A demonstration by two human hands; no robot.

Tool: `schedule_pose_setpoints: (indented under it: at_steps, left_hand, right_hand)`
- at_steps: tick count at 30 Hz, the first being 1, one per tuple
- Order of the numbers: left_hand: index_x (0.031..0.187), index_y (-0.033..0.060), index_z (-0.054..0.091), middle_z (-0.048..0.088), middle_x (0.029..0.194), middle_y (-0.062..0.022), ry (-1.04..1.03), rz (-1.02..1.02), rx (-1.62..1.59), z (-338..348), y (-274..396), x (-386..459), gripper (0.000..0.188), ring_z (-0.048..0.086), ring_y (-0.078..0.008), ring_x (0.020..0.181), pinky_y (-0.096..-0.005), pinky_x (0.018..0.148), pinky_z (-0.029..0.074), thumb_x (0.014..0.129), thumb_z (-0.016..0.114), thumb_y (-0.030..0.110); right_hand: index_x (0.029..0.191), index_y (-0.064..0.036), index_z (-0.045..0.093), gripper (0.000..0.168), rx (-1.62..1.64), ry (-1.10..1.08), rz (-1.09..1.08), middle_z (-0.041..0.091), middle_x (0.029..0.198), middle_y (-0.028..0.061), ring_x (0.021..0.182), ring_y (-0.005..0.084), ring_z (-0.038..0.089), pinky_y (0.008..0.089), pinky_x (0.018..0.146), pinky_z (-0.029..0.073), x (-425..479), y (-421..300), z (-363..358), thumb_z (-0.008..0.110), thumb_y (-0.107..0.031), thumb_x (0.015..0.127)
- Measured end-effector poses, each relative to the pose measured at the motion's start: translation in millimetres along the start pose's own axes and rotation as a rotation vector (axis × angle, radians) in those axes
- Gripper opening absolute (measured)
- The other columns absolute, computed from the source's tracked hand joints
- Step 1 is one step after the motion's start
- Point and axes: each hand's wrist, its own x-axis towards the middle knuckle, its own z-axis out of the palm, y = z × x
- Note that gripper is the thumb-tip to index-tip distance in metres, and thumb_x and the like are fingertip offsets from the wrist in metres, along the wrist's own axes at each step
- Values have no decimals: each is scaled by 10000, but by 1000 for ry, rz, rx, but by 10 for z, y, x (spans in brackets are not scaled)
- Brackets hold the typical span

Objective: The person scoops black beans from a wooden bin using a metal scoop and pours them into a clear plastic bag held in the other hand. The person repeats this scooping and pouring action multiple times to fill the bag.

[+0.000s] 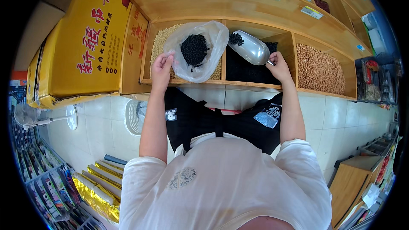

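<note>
My left hand (162,65) pinches the near left rim of a clear plastic bag (217,35), which stands wide open over the compartment of pale yellow beans (160,42). Black beans (193,50) lie in the bottom of the bag. In my right hand (278,66) is the short handle of a metal scoop (252,48), held over the middle compartment of dark beans or grains (238,67). A small heap of black beans (236,39) rests at the scoop's tip, just right of the bag's rim.
Wooden dividers (294,57) part the compartments; reddish-brown peanuts or beans (319,68) fill the right one. A higher row of bins with tags rises behind its wooden front board (223,3). A large yellow carton (92,38) stands at left, a white basket (130,118) on the floor below.
</note>
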Motion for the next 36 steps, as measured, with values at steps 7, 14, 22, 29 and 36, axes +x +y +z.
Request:
schedule_pose_setpoints:
  at_steps: [7,14,22,29,36]
  left_hand:
    - [1043,-4,585,641,948,-61,1,-10,-24,-18,-7,-6,151,613,-117,802,-239,746,475,929,545,86]
    - [1033,-7,589,635,923,-52,2,-13,-16,15,23,-2,147,606,-115,790,-241,741,469,929,545,87]
    - [1032,-7,591,631,907,-47,-4,-24,-15,-30,-16,1,147,601,-113,786,-240,740,466,929,546,87]
    - [1039,-2,591,637,922,-50,-2,-7,-44,-14,-23,-9,148,603,-111,793,-241,748,469,930,543,86]
    - [1045,-2,592,639,923,-57,-3,-17,-28,-11,23,-20,155,608,-116,799,-241,751,470,934,536,91]
  right_hand:
    - [953,-50,483,280,214,27,-49,531,803,9,733,90,494,236,694,436,-65,-211,-25,665,-22,742]
    - [961,-42,489,279,381,104,-66,546,814,12,748,86,512,216,690,436,-82,-247,-107,651,23,744]
    - [1042,-11,555,303,289,56,-125,625,928,50,871,104,593,229,776,472,-545,-1417,-700,633,39,753]
    - [969,-14,642,274,-222,25,-325,685,831,126,752,204,679,294,721,528,-1051,-2435,-874,654,-41,697]
    - [929,-29,659,252,-579,1,-413,680,823,144,730,301,659,376,686,528,-1081,-2755,-603,642,-130,699]
